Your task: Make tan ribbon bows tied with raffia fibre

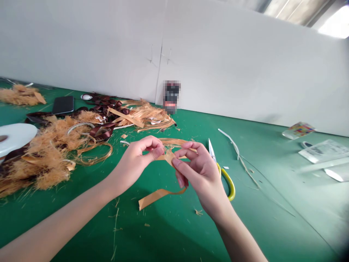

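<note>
Head view: L hand (133,163) & R hand (199,178), fingertips clamped on frayed tan ribbon (160,196); best keep pinch tight, close to fray; yellow-handled scissors (226,183) just R.

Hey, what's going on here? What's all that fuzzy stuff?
A person is picking at a tan ribbon strip at a green table. Their left hand and right hand both pinch it, and its top part is frayed into threads. Yellow-handled scissors lie beside the right hand. The fuzzy stuff is a heap of frayed tan fibres, mixed with dark brown ribbon.
</note>
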Action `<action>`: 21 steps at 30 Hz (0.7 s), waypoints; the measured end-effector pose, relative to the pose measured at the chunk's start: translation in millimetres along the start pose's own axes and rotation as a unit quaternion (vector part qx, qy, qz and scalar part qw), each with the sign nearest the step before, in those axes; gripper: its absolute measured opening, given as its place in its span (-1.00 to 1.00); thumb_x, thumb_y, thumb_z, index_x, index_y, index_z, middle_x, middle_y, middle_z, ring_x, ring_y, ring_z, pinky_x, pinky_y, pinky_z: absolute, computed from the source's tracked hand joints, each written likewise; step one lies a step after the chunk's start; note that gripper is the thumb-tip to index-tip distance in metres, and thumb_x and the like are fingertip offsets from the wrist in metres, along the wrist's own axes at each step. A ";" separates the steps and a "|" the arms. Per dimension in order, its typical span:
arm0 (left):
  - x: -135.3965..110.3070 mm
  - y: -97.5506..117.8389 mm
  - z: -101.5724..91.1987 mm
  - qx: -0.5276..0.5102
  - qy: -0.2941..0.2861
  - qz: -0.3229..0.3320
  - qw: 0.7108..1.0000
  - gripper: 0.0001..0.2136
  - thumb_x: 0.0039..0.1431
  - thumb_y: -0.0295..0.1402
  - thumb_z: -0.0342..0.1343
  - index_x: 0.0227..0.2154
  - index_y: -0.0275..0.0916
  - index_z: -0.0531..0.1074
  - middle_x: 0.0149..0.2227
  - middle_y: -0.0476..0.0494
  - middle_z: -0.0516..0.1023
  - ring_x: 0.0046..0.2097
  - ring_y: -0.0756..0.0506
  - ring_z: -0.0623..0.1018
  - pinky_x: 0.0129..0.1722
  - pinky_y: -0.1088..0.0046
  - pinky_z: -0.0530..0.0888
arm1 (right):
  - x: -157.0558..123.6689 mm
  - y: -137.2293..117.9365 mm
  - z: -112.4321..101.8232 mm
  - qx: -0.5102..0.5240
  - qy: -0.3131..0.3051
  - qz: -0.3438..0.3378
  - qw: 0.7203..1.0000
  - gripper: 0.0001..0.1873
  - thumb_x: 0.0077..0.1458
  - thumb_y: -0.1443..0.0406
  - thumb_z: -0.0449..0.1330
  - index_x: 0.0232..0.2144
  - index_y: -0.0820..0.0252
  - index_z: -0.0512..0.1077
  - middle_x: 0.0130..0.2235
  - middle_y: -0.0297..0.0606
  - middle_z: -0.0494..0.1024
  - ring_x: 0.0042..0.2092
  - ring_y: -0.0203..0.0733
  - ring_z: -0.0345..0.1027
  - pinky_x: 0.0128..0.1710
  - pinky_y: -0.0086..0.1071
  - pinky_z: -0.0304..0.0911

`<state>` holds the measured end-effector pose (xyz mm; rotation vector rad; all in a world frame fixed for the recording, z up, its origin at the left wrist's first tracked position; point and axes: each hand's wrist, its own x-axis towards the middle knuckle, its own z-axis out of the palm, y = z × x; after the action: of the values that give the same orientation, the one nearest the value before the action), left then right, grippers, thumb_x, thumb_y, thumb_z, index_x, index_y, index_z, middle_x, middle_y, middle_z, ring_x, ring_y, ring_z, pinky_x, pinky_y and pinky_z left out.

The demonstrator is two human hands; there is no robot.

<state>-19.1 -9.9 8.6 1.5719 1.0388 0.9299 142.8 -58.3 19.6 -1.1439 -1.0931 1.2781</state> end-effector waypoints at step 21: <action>1.1 1.2 -1.7 0.019 -0.013 0.012 1.000 -0.83 0.18 -0.29 0.05 -0.49 -0.20 0.34 -0.41 0.00 0.40 -0.32 -0.06 0.35 -0.30 0.43 0.25 | 2.7 -0.7 -0.3 -0.015 -0.017 0.049 0.999 -0.63 -0.04 0.27 0.33 -0.25 0.13 0.21 -0.42 -0.49 0.46 -0.67 -0.54 0.14 -0.71 -0.57 0.04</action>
<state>-20.2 -8.4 10.2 1.6276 1.0265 0.9073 143.2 -55.6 20.1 -1.2147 -1.0948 1.3652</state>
